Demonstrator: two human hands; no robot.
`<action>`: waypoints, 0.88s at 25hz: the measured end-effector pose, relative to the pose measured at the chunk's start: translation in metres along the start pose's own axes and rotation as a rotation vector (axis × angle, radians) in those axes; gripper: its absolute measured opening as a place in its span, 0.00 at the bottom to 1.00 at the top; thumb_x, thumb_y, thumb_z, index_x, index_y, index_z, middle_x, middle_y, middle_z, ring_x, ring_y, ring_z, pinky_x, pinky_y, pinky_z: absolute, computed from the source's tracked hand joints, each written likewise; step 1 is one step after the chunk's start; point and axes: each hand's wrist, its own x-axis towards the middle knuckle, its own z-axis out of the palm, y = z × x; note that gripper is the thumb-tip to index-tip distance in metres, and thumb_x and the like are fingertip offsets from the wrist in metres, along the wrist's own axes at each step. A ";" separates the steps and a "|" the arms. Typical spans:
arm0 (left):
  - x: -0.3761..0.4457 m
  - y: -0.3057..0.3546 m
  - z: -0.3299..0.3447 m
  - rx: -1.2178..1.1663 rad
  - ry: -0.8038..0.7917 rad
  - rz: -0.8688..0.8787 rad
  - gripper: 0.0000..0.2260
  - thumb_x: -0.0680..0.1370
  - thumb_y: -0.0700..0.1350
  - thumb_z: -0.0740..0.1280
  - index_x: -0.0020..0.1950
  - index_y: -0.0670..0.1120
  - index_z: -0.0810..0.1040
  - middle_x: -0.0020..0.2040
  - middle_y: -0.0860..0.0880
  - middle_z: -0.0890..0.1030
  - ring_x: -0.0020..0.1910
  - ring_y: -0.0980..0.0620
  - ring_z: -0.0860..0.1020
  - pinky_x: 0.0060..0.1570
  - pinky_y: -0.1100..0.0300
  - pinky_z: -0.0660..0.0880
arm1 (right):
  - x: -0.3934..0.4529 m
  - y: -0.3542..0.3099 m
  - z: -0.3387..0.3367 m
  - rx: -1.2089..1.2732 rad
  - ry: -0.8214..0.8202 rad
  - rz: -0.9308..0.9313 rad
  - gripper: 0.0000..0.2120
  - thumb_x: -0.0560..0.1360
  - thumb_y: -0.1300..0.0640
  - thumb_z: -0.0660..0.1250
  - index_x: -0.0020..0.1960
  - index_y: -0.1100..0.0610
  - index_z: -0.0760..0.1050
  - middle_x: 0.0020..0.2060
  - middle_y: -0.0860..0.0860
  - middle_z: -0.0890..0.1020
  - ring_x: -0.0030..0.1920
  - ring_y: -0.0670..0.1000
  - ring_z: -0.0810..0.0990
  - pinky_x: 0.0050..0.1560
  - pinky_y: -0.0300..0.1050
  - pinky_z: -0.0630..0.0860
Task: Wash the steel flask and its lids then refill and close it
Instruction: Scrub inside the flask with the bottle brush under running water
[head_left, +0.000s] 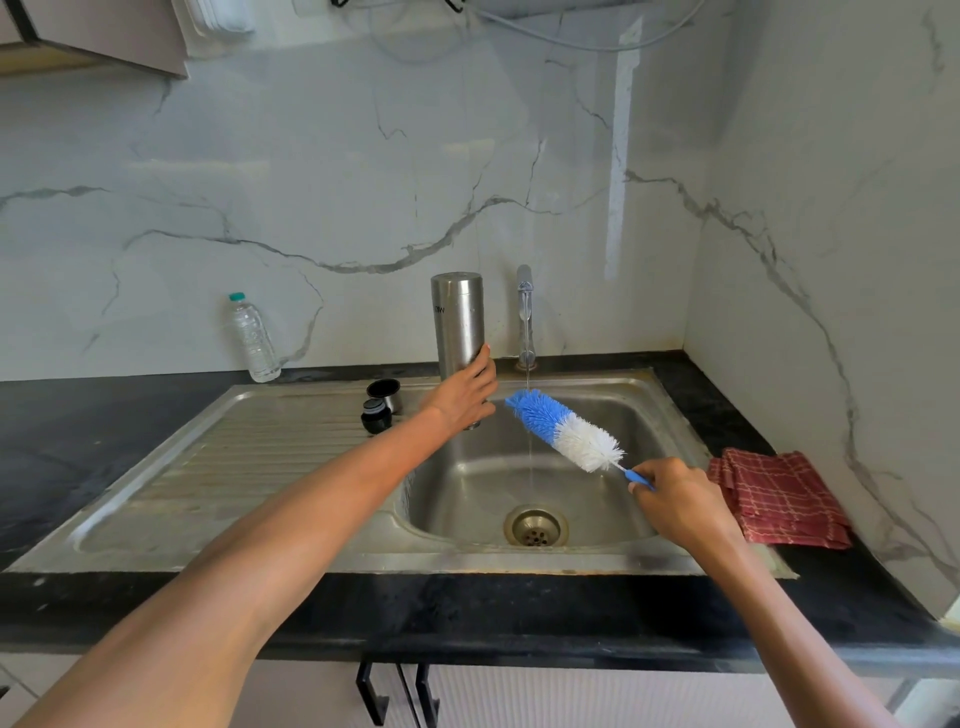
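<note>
1. Left hand (462, 397) has its fingers wrapped round the steel flask (458, 322), held upside down over the sink (654, 415), likely to drain.
2. Right hand (675, 499) pinches the bottle brush (566, 428) handle, bristles under the tap (524, 312) stream, probably wetting or rinsing them.
3. Two lids (382, 402) are parked on the drainboard, off the flask.
4. Plastic bottle (253, 338) and red cloth (779, 499) sit on the bench.

A sink (644, 415) is set into the counter (78, 441), its basin to the right and its ribbed drainboard (260, 457) to the left. The tap (525, 317) stands behind the basin. Above the basin's left rim the left hand (462, 397) holds the flask (458, 327), with the brush (566, 428) to its right, held by the right hand (680, 501). Two lids (382, 405) sit on the drainboard, left of the flask. A bottle (253, 338) stands on the counter against the wall, further left. A folded cloth (779, 499) lies right of the sink.
</note>
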 end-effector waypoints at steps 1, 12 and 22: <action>0.000 0.001 0.000 -0.010 0.002 0.000 0.31 0.80 0.47 0.70 0.80 0.50 0.60 0.79 0.40 0.62 0.80 0.34 0.56 0.76 0.29 0.44 | 0.000 -0.002 0.000 -0.001 -0.002 -0.003 0.09 0.81 0.54 0.63 0.53 0.51 0.82 0.38 0.50 0.82 0.38 0.52 0.80 0.38 0.45 0.74; -0.049 -0.019 0.050 -0.138 0.032 -0.035 0.23 0.82 0.44 0.66 0.75 0.41 0.66 0.70 0.41 0.73 0.68 0.37 0.73 0.73 0.35 0.62 | -0.002 -0.043 0.016 0.053 0.041 -0.042 0.14 0.80 0.51 0.63 0.64 0.46 0.80 0.52 0.53 0.84 0.52 0.59 0.81 0.50 0.52 0.77; -0.145 0.000 0.154 -0.235 -0.113 0.033 0.24 0.80 0.44 0.70 0.72 0.45 0.63 0.70 0.43 0.75 0.70 0.40 0.72 0.76 0.38 0.57 | 0.005 -0.131 0.064 0.213 -0.041 -0.212 0.11 0.80 0.53 0.65 0.60 0.49 0.82 0.44 0.53 0.84 0.48 0.59 0.80 0.49 0.52 0.76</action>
